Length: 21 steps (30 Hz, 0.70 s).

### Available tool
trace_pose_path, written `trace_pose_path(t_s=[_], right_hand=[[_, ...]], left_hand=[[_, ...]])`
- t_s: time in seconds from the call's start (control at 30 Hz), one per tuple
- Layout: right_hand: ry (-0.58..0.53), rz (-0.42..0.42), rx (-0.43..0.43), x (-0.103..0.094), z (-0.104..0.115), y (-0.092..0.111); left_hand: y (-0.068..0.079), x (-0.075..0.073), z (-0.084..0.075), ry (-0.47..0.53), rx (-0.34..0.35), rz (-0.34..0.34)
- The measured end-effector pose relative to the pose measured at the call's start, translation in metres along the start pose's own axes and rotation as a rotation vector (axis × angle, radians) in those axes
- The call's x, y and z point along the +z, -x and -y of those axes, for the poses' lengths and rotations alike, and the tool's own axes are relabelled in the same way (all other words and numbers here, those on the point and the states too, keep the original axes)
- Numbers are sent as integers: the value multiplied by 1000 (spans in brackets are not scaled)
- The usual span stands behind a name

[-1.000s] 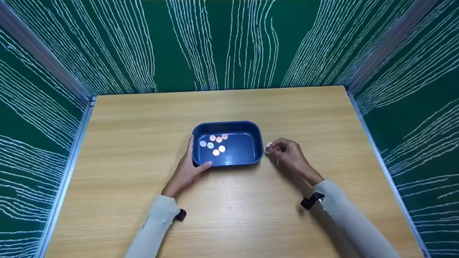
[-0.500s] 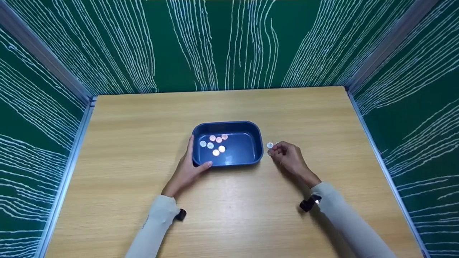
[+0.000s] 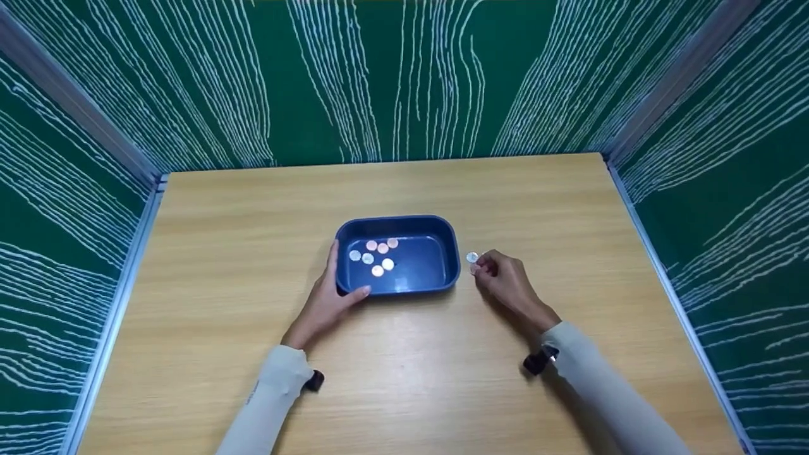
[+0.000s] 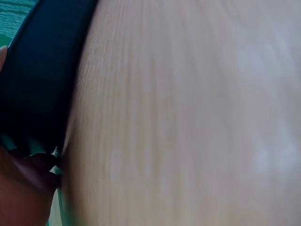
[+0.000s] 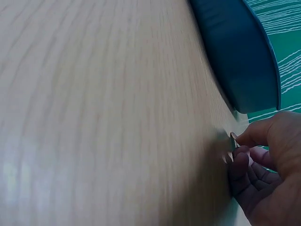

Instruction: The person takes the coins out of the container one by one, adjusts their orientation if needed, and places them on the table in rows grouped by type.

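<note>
The blue tray (image 3: 418, 264) stands on the wooden table (image 3: 392, 373). The left hand (image 3: 327, 295) grips its left end, thumb at the near rim. The right hand (image 3: 504, 278), fingertips nearly together, pinches a tilted coin (image 5: 233, 139) just beside the tray's right end. A silvery coin (image 3: 472, 257) lies by those fingertips; seven coins (image 3: 388, 264) lie inside the tray.

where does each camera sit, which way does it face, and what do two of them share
Head: worn on the head, facing forward and down at the table, tray and coins; left hand, right hand and sleeves show.
Left wrist: on that wrist, facing across the table past the tray; part of the left hand shows.
Right wrist: likewise, facing table and tray; the right hand shows, pinching one coin.
Head and right wrist share the right hand.
</note>
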State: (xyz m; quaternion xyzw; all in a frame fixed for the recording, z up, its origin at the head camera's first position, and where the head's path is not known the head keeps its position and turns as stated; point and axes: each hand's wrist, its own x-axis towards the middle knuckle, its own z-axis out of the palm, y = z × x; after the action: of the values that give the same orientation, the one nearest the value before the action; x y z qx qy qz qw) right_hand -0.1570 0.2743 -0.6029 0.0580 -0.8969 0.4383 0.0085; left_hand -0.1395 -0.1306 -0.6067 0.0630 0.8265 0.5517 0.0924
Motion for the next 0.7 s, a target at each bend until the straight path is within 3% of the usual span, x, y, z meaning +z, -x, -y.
trace_pose_path(t_s=[0.43, 0.7], right_hand=[[23, 23, 8, 3, 6, -3], [-28, -26, 11, 0, 30, -4]], left_hand=[[2, -3, 2, 1, -24, -1], [2, 0, 1, 8, -10, -5]])
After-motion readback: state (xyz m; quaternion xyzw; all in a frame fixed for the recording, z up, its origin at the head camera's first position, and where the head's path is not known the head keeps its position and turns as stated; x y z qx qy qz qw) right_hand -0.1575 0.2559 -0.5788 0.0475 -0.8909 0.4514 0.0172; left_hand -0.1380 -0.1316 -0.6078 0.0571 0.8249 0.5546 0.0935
